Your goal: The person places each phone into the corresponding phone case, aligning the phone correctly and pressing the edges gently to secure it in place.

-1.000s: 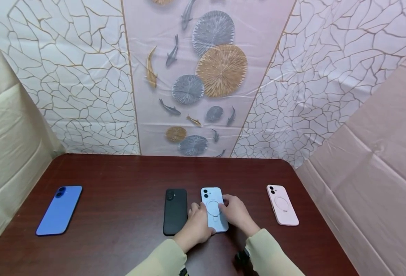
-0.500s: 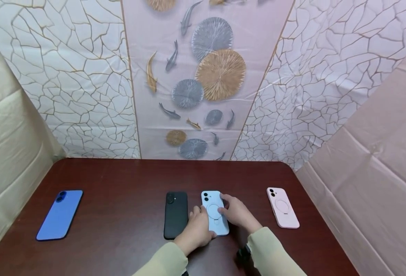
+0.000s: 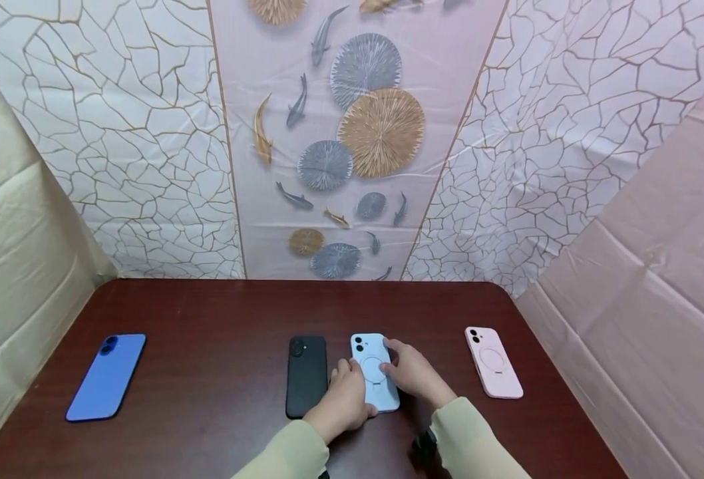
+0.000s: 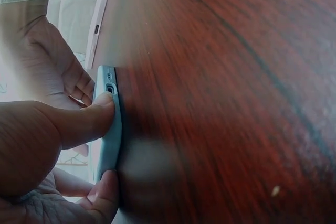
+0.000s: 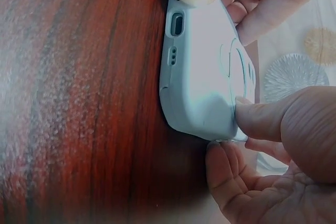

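A light blue phone (image 3: 383, 394) in a case with a ring on its back lies face down on the table, camera end away from me. My left hand (image 3: 343, 402) grips its lower left side; in the left wrist view the thumb (image 4: 92, 121) presses the bottom edge by the charging port. On the upper right side, my right hand (image 3: 416, 376) pinches the phone, its thumb (image 5: 262, 119) on the back and its fingers (image 5: 223, 174) at the side edge. Left of the left hand lies a black phone (image 3: 307, 379), close to the fingers.
A blue phone (image 3: 106, 378) lies at the left of the dark wooden table (image 3: 208, 372). Toward the right edge lies a pink phone (image 3: 498, 379) with a ring on its back. Patterned cloth (image 3: 382, 133) hangs behind the table.
The head view has tilted slightly, so the whole scene sits a little lower. Both hands keep their hold on the light blue phone, with no clear movement over the table.
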Action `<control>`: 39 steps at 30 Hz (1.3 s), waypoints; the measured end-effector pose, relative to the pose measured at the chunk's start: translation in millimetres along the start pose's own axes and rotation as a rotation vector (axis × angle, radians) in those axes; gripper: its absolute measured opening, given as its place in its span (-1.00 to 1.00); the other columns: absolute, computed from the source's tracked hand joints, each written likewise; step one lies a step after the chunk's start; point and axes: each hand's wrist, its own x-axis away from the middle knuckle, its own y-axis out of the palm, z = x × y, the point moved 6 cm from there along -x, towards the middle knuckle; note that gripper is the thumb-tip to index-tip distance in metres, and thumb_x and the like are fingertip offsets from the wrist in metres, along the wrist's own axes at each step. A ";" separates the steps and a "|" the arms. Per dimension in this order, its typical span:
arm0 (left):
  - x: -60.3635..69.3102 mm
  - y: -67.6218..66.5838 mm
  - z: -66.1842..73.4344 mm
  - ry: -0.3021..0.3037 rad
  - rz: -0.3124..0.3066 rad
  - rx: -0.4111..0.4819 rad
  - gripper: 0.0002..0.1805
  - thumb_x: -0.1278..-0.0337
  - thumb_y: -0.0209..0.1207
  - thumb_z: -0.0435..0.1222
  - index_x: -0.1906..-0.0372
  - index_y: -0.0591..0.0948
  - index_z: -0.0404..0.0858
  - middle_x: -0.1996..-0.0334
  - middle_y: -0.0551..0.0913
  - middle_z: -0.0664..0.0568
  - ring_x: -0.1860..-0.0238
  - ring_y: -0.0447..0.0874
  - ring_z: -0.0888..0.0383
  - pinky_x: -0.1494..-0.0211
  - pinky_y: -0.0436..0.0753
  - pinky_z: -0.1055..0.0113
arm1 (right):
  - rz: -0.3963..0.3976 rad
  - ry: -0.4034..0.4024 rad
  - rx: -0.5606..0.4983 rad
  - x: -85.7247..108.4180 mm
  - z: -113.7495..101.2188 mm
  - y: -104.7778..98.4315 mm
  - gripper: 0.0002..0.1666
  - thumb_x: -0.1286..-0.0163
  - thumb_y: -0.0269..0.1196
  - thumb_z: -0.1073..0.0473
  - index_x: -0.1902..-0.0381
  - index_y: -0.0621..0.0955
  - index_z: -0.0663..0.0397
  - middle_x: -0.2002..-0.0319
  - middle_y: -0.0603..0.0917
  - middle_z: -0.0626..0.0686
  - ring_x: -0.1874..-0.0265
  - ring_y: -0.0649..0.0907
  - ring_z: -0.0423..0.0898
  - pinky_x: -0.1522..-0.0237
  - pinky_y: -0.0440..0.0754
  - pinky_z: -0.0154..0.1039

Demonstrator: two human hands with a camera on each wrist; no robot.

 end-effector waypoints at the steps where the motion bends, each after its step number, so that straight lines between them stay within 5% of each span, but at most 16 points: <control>1: 0.4 -0.2 0.1 -0.003 -0.001 0.004 0.06 0.08 0.47 -0.11 -0.37 0.16 -0.60 -0.27 0.20 -0.41 -0.24 0.25 -0.20 -0.20 0.42 0.05 | -0.001 0.003 -0.001 0.0 0.0 -0.4 -0.38 -0.33 0.29 0.22 -0.33 0.42 0.21 0.18 0.62 0.09 0.38 0.56 -0.13 0.41 0.54 -0.22; 23: 5.7 -2.2 -10.0 -0.028 0.003 0.025 0.02 0.01 0.44 -0.13 -0.39 0.14 -0.57 -0.29 0.19 -0.41 -0.31 0.19 -0.21 -0.26 0.36 0.02 | 0.000 -0.026 0.017 -2.7 -9.2 7.9 -0.37 -0.37 0.26 0.21 -0.35 0.38 0.23 0.19 0.64 0.13 0.39 0.57 -0.14 0.40 0.55 -0.20; 28: 7.6 -1.8 -11.3 0.011 0.023 0.038 -0.04 -0.01 0.42 -0.11 -0.36 0.21 -0.56 -0.24 0.25 -0.40 -0.26 0.26 -0.20 -0.23 0.39 0.02 | 0.048 -0.010 0.006 -2.2 -5.4 9.0 -0.39 -0.37 0.26 0.19 -0.32 0.41 0.26 0.26 0.64 0.10 0.42 0.56 -0.14 0.40 0.54 -0.20; 34: 22.7 -26.9 -14.3 0.131 0.072 0.167 -0.14 -0.05 0.38 -0.04 -0.33 0.33 -0.45 0.00 0.45 -0.18 -0.02 0.50 0.00 -0.02 0.55 0.12 | 0.200 -0.018 -0.004 3.2 0.3 -4.2 -0.56 -0.35 0.27 0.16 -0.15 0.55 0.21 0.27 0.61 0.05 0.32 0.58 -0.09 0.27 0.57 -0.11; 39: 43.3 -71.1 -45.3 0.122 0.143 0.204 -0.15 -0.10 0.32 0.05 -0.38 0.31 -0.34 -0.02 0.53 -0.11 0.07 0.60 0.07 0.05 0.60 0.12 | 0.295 -0.046 0.035 10.7 9.4 -23.6 -0.55 -0.35 0.28 0.11 -0.15 0.56 0.16 0.00 0.60 0.15 0.00 0.58 0.07 0.01 0.53 0.06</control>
